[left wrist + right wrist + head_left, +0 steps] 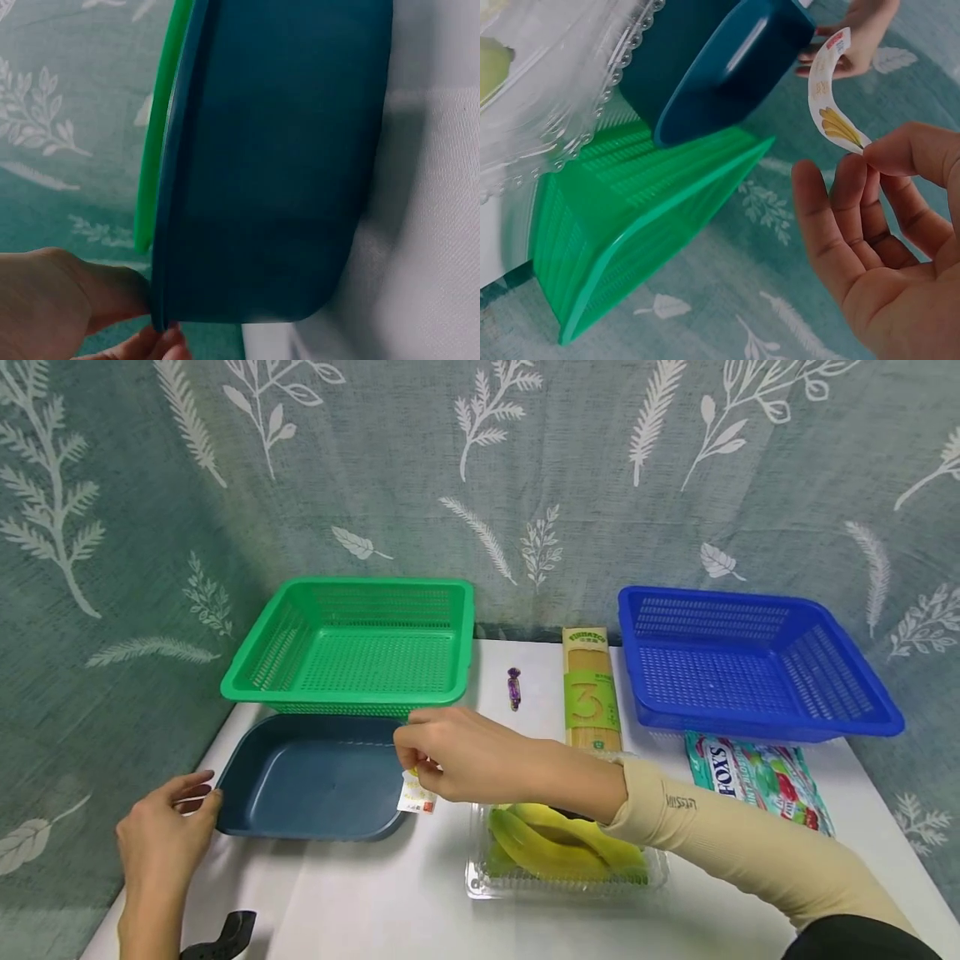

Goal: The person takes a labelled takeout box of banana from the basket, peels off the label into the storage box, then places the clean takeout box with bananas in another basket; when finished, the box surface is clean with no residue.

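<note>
My left hand (pixel 167 827) pinches the rim of a dark blue plastic basin (pixel 322 777) at its left end, thumb on one side and fingertips on the other in the left wrist view. Over the basin's right end, my right hand (pixel 457 756) pinches a curled paper label (pixel 826 90) by one edge between thumb and finger. White on its face, the label carries a small picture of bananas and a red mark. Below my right forearm lies a clear plastic box (pixel 480 887) with yellow-green bananas (pixel 551 847) inside, partly covered by the arm in the head view.
A green basket (pixel 348 704) stands right behind the basin. At the back right is a blue basket (pixel 757 722), with a candy bag (pixel 765 777) in front. Between the baskets lie a noodle pack (pixel 591 693) and a purple-wrapped candy (pixel 513 689). Patterned curtains enclose the table.
</note>
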Available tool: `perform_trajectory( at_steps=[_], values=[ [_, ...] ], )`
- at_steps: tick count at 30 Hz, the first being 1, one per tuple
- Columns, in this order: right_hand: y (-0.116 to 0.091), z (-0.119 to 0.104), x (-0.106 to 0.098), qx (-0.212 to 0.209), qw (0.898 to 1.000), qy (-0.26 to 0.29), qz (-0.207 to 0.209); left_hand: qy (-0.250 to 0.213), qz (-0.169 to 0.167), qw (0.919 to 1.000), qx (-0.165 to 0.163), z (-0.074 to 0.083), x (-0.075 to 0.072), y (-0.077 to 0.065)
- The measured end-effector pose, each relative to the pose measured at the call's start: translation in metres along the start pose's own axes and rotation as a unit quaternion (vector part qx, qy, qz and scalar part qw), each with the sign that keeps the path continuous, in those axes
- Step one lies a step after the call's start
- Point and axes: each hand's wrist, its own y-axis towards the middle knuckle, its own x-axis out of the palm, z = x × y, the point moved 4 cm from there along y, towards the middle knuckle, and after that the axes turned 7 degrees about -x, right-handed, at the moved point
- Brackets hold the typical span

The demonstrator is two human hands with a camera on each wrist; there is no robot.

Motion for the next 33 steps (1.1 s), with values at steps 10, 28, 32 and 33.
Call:
perform_trajectory(
  at_steps=[10, 28, 32, 33],
  values=[
    [0.02, 0.004, 0.008, 0.001, 1.0, -0.015, -0.018, -0.006, -0.014, 0.9998, -0.016, 0.001, 0.003, 0.003],
    [0.06, 0.022, 0.045, 0.051, 0.993, -0.035, -0.098, -0.023, -0.015, 0.9996, -0.011, 0.001, 0.003, 0.002],
    [0.067, 0.02, 0.05, 0.058, 0.991, -0.037, -0.111, -0.024, -0.013, 0.9996, -0.011, 0.0, 0.003, 0.002],
    [0.069, 0.02, 0.051, 0.061, 0.991, -0.035, -0.115, -0.024, -0.012, 0.9996, -0.01, 0.0, 0.003, 0.002]
  ],
)
